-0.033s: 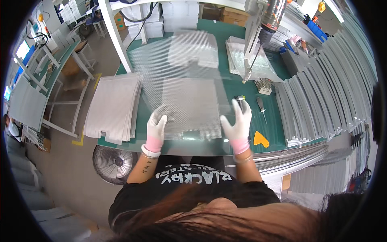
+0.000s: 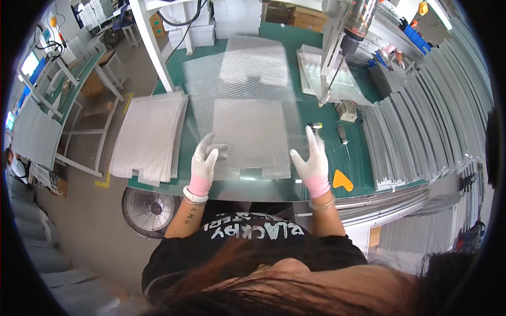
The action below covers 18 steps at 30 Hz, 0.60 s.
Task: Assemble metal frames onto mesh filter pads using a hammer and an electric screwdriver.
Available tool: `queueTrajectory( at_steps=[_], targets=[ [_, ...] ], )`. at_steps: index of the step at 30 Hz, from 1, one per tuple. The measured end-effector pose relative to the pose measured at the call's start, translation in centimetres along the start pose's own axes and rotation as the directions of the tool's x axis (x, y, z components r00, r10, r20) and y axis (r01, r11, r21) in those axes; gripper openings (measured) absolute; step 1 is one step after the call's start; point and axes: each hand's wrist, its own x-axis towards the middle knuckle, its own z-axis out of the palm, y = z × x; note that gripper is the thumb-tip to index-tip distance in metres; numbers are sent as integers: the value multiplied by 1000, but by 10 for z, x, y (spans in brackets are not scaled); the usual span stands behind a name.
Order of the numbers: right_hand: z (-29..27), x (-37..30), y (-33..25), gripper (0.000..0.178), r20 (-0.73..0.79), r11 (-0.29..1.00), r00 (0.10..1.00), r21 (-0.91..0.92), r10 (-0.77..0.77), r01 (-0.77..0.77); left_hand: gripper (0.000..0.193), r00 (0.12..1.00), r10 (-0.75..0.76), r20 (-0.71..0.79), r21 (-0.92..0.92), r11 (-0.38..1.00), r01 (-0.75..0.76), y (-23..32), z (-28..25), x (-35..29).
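Observation:
A translucent grey mesh sheet (image 2: 203, 87), blurred, lies or hovers at a slight tilt over the white mesh panels on the green table. Beneath it show a nearer pale panel (image 2: 250, 126) with a notched front edge and a farther one (image 2: 253, 66). My left hand (image 2: 204, 160), in a white glove with a pink cuff, is at the sheet's near left side, thumb apart from the fingers. Its blurred fingertips overlap the mesh; whether they touch it is unclear. Beside the near right edge, my right hand (image 2: 312, 163), gloved alike, is open with fingers stretched upward and thumb spread.
A stack of white panels (image 2: 147, 137) stands at the left table edge. On the right lie a yellow scraper (image 2: 342, 180), a screwdriver (image 2: 343, 138) and a metal block (image 2: 346, 111). An electric screwdriver (image 2: 354, 31) hangs above. Long grey frames (image 2: 421, 131) line the far right.
The mesh sheet has swung a little clockwise, its far left corner shifting right, so it sits straighter over the panels. My right hand has moved slightly right; the left stays nearly in place.

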Motion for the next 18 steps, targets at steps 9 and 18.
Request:
queueTrajectory(
  at_steps=[9,18],
  targets=[
    [30,-19,19,73,343,952,893,-19,293,-305,79,975,185,124,944,280,-174,-21,-5,9],
    [67,-44,47,66,343,942,878,-131,335,-309,78,995,47,89,991,98,-93,-48,-14,14]
  ],
)
